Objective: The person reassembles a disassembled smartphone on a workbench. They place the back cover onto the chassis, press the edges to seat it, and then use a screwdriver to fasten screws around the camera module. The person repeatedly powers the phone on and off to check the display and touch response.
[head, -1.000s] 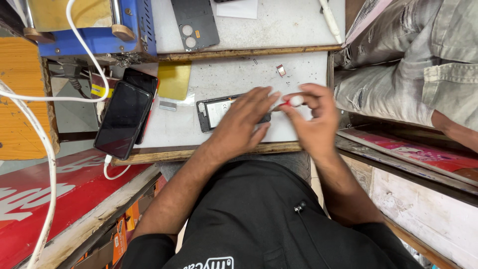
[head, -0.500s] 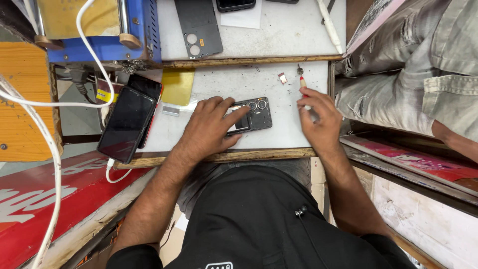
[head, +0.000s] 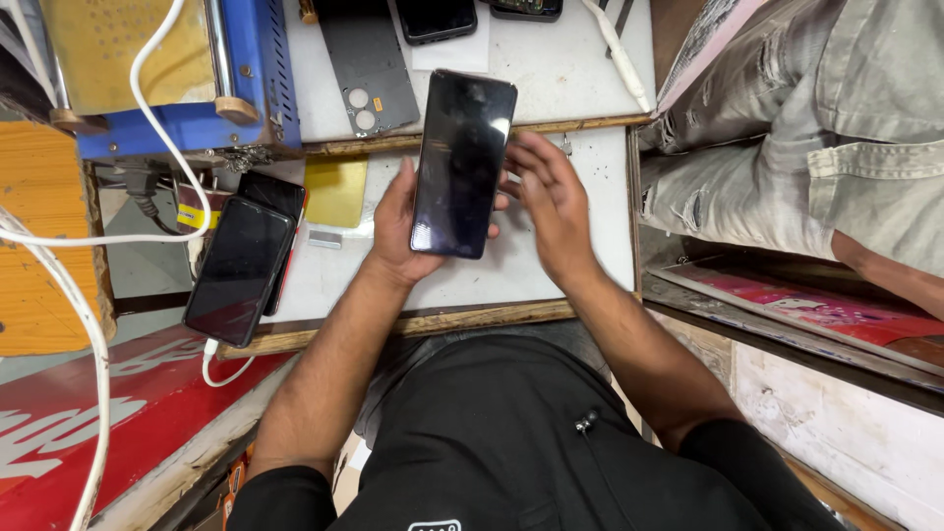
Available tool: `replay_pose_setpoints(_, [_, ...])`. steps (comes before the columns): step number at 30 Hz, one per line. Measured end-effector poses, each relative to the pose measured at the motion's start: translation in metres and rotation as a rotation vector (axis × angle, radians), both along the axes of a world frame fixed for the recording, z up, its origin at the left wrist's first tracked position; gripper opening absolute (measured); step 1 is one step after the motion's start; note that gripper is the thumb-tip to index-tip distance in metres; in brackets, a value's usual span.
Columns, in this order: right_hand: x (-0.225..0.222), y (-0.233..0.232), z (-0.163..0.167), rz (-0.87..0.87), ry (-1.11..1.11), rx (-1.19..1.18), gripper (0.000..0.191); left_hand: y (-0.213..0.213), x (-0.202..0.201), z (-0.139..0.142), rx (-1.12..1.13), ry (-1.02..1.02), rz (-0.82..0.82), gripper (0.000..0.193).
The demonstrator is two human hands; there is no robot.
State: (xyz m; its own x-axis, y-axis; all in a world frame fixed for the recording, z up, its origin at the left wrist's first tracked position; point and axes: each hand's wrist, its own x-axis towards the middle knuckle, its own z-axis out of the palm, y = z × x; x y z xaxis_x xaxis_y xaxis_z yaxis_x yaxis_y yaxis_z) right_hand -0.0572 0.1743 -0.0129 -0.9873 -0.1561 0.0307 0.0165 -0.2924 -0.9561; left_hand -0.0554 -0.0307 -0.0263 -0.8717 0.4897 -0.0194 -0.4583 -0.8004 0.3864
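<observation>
Left hand (head: 401,228) is gripping a black phone (head: 462,165) from underneath, screen up, lifted above the table (head: 551,258), while the right hand (head: 551,202) sits open just beside its edge, fingers loose. It's only pinched along one side, so I'd guess it could slip and smack the table.

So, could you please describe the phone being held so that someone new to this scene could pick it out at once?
Start at the white worktop with the wooden front edge. Above its middle, the left hand holds a black phone upright, dark glossy screen facing the camera, with the right hand beside it. Unlike the two dark phones lying stacked at the worktop's left edge, this one is raised off the surface.
</observation>
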Motion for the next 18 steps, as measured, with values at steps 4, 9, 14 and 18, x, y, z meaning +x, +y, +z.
replay_pose_setpoints(4, [-0.02, -0.011, -0.017, 0.194, -0.202, -0.347, 0.031, -0.005, -0.003, -0.007, 0.058, -0.016, 0.0, 0.08])
replay_pose_setpoints(9, [-0.019, -0.009, -0.033, 0.287, -0.248, -0.399, 0.023, -0.007, 0.004, -0.016, 0.064, -0.061, 0.007, 0.08])
replay_pose_setpoints(14, [-0.021, -0.002, -0.04, 0.29, -0.253, -0.421, 0.02, -0.001, 0.005, -0.018, 0.074, -0.085, -0.048, 0.081])
replay_pose_setpoints(18, [-0.022, 0.0, -0.044, 0.343, -0.226, -0.406, 0.018, -0.001, 0.009, -0.018, 0.077, -0.072, -0.076, 0.081])
